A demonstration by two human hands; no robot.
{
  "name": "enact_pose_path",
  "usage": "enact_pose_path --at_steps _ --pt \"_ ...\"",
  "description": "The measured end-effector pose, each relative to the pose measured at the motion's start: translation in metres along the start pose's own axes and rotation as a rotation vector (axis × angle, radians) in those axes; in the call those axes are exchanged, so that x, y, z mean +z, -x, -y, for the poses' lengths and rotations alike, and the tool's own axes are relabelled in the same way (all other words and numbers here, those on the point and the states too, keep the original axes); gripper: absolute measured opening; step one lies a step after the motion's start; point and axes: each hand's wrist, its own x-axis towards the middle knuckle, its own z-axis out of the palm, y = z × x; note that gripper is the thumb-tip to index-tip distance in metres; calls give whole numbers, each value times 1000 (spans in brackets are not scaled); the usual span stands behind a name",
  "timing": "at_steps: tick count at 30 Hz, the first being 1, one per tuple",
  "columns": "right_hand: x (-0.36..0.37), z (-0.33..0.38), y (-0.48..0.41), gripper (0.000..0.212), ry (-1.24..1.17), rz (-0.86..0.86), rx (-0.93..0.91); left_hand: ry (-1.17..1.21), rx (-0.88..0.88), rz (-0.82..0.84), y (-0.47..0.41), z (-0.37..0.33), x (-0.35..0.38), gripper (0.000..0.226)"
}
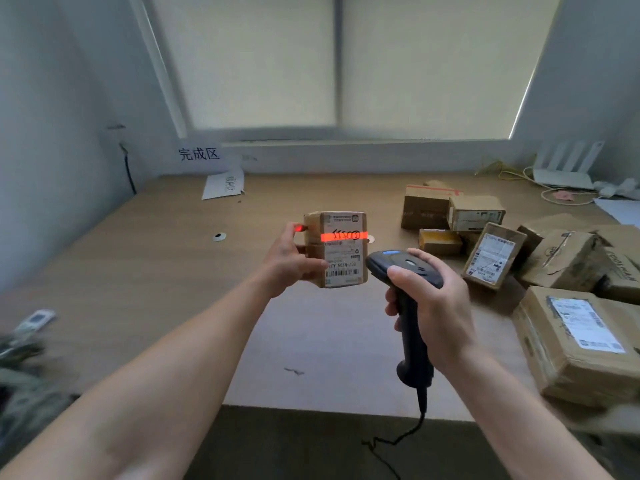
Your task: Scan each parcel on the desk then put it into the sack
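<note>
– Brown cardboard parcel, the item under scan: position?
– Centre of the frame, raised above the desk, upright, with its white label facing the camera. A red scan line crosses the upper half of the label, over black handwriting. The barcode sits lower down, clear of the line.
– Held by?
– Left hand. Its fingers wrap round the parcel's left edge and the thumb lies on the lower front. One fingertip glows red in the beam.
– And the other?
– Right hand, right of centre, closed round the handle of a black scanner, with the thumb up against the head. The scanner head is just beside the parcel's lower right corner; contact cannot be determined. A black cable drops from the handle past the desk's near edge.
– Other stock?
– A pile of parcels lies on the desk at the right of the frame, several leaning on one another. One large parcel lies at lower right.
– Surroundings?
– A white sign is on the wall at upper left, with a loose sheet below it. A white router stands at the far right. At lower left there is a blurred dark mass, not identifiable.
</note>
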Motion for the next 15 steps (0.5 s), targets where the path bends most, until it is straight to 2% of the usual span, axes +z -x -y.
enact_pose_path --at_steps 11,15 --pt "28 5 60 52 -39 171 11 45 13 -179 95 -13 -50 74" --pt "48 4 76 52 -49 225 22 62 19 -220 125 -15 -74 77"
